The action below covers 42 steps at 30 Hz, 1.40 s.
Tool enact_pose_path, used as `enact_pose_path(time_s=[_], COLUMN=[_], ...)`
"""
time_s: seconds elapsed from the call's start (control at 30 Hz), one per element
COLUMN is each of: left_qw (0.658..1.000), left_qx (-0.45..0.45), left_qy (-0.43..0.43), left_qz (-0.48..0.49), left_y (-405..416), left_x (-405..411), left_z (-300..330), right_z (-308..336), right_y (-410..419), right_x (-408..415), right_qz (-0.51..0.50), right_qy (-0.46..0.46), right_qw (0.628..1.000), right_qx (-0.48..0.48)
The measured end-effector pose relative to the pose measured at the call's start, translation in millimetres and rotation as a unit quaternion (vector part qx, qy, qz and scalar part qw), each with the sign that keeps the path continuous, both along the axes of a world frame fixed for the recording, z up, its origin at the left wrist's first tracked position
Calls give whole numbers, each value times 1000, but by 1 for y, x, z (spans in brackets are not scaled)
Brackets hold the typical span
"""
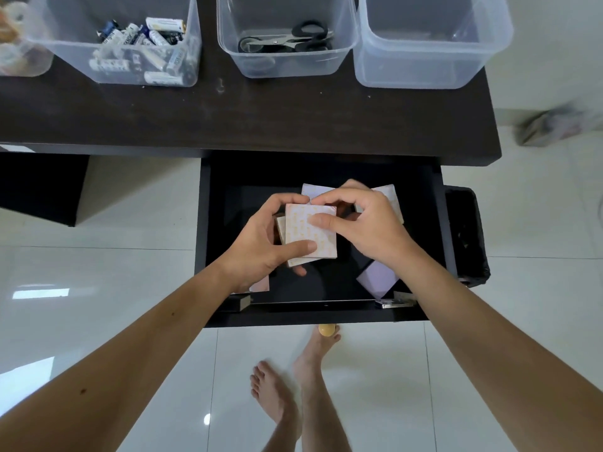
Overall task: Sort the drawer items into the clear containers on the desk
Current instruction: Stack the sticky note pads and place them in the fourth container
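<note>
Over the open black drawer (208,230) both my hands hold a stack of pale sticky-note pads (303,238). My left hand (261,246) grips the stack from the left, thumb on its lower edge. My right hand (362,223) pinches the top pad's upper right corner. More pads lie in the drawer: white ones (313,189) behind my hands, a lilac pad (378,279) at the front right, a pinkish one (261,284) under my left wrist. On the dark desk (261,119) stand clear containers: one with batteries (143,47), one with scissors (287,40), one seemingly empty (434,44).
A fourth clear container (19,37) with tape rolls sits at the far left of the desk. A black bin (466,233) stands right of the drawer. Small metal items (391,302) lie at the drawer's front right corner. My bare feet (293,380) stand on the white tiled floor.
</note>
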<state>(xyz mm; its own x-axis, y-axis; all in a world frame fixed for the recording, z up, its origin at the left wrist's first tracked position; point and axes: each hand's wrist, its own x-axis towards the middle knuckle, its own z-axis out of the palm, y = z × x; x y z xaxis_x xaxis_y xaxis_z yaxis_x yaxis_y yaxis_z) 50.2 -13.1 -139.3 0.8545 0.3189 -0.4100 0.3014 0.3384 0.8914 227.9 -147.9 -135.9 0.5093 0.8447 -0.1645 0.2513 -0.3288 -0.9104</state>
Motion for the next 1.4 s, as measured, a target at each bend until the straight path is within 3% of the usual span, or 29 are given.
enact_pose_path(time_s=[0.3, 0.53, 0.67, 0.73, 1.0, 1.27, 1.4], left_qw=[995, 995, 996, 997, 998, 999, 999], left_qx=[81, 70, 67, 58, 52, 32, -16], left_qy=[63, 62, 60, 51, 33, 8, -18], left_qz=[-9, -24, -22, -15, -33, -25, -37], left_y=[6, 4, 4, 4, 5, 6, 6], left_x=[-9, -12, -12, -11, -10, -9, -8], left_z=[-19, -22, -24, -25, -26, -18, -14], right_z=[27, 14, 6, 7, 26, 40, 30], right_y=[-20, -7, -8, -12, -31, -32, -28], right_x=[78, 87, 81, 76, 60, 29, 14], right_qz=[128, 229, 243, 246, 161, 144, 136], right_qy=[-146, -282, -358, -349, -200, -64, -50], right_qw=[969, 869, 835, 846, 948, 980, 984], right_qx=[-156, -335, -339, -320, -189, -125, -103])
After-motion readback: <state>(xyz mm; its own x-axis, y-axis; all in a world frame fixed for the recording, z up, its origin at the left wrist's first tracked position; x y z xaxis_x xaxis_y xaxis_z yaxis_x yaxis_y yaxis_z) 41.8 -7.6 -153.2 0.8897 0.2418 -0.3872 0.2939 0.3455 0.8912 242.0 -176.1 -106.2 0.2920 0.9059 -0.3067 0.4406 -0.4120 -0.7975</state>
